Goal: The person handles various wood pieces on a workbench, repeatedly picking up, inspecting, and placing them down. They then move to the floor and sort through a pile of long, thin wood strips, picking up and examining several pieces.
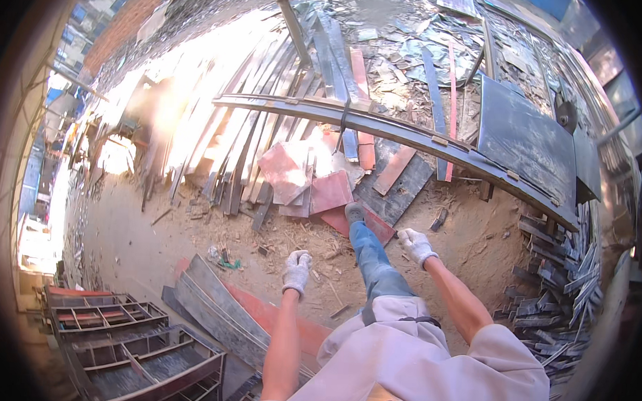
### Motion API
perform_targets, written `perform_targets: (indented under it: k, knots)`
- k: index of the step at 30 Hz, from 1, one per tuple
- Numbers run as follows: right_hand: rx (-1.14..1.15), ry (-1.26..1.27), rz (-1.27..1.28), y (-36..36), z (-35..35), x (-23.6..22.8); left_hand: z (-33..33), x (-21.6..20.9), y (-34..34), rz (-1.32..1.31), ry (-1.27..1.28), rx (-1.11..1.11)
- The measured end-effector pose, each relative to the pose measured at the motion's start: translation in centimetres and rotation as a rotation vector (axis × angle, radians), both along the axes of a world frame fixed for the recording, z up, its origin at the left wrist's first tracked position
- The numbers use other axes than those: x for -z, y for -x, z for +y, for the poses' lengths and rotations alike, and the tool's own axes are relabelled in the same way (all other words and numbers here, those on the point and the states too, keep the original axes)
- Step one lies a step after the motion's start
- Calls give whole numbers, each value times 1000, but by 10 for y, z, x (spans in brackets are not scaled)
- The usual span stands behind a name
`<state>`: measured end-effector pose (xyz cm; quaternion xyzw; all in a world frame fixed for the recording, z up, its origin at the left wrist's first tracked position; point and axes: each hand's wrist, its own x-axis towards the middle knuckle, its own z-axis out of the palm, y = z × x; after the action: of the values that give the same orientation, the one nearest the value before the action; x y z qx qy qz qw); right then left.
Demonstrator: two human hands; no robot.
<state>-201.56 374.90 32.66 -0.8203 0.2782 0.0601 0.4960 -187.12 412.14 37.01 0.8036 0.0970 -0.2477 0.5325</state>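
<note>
Both my hands wear whitish knit gloves and hang in front of me above the sandy ground. My left hand (297, 272) has its fingers curled in, and nothing shows in it. The right hand (416, 248) is also loosely curled with no object visible, near my outstretched leg. My grey shoe (354, 212) is by a reddish board (378, 226) lying on the ground. Beyond it are more faded red panels (330, 192) and a dark flat board (410, 177). Neither hand touches any of these.
A long raised beam (380, 130) crosses ahead, joining a dark sheet-topped bench (525, 130). Long planks (242, 127) lie piled behind it. Stacked thin slats (544, 300) line the right. Compartmented wooden frames (146, 360) and long boards (222, 303) lie at lower left.
</note>
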Motion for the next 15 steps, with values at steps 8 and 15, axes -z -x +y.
perform_targets:
  k: [8, 15]
  knots:
    - [344, -908, 358, -301, 25, 12, -133, -71, -280, -574, -440, 648]
    - [1234, -2188, -19, -400, 63, 66, -288, -41, -468, -1023, -560, 1197]
